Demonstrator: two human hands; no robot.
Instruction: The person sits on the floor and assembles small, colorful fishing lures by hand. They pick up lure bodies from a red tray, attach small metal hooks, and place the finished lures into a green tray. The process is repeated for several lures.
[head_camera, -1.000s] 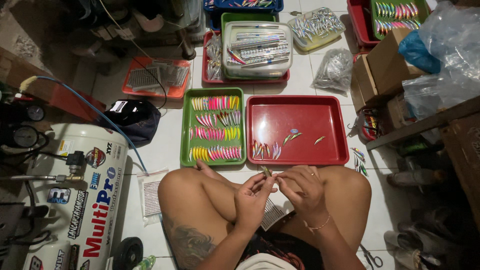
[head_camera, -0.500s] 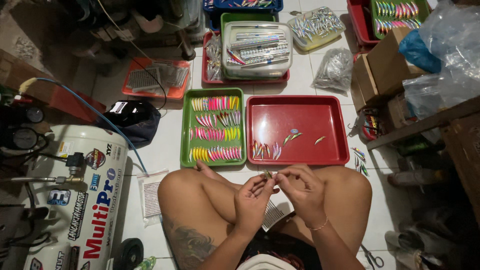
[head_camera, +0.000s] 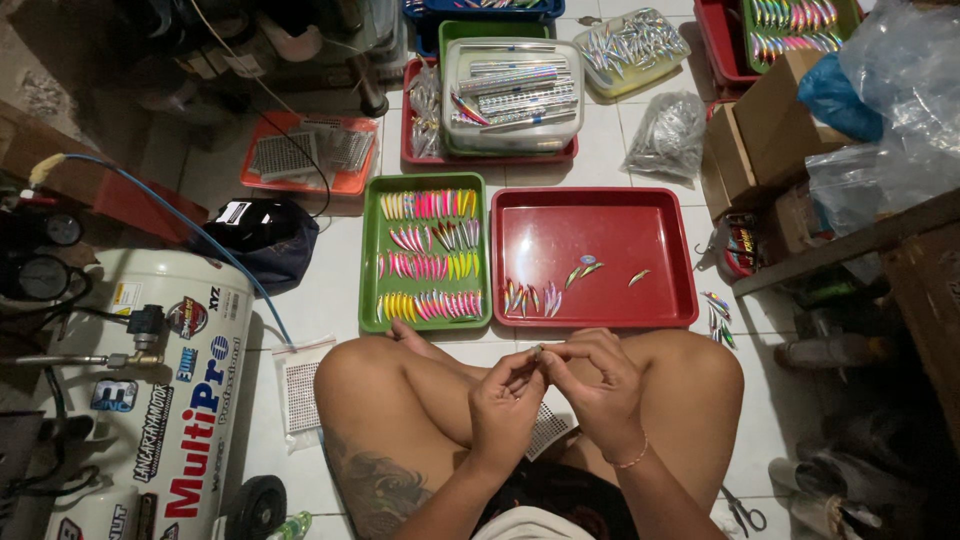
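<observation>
Left hand (head_camera: 505, 400) and right hand (head_camera: 595, 385) meeting fingertip to fingertip at lower centre, pinching one small lure (head_camera: 540, 351) between them above crossed legs, close to the red tray (head_camera: 600, 205) of few lures and the green tray (head_camera: 368, 250) of sorted rows.

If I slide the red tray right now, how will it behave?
The red tray looks like rigid plastic, so it should slide on the tiled floor without flexing. It is probably light: only a few lures inside, and these may skid.
</observation>
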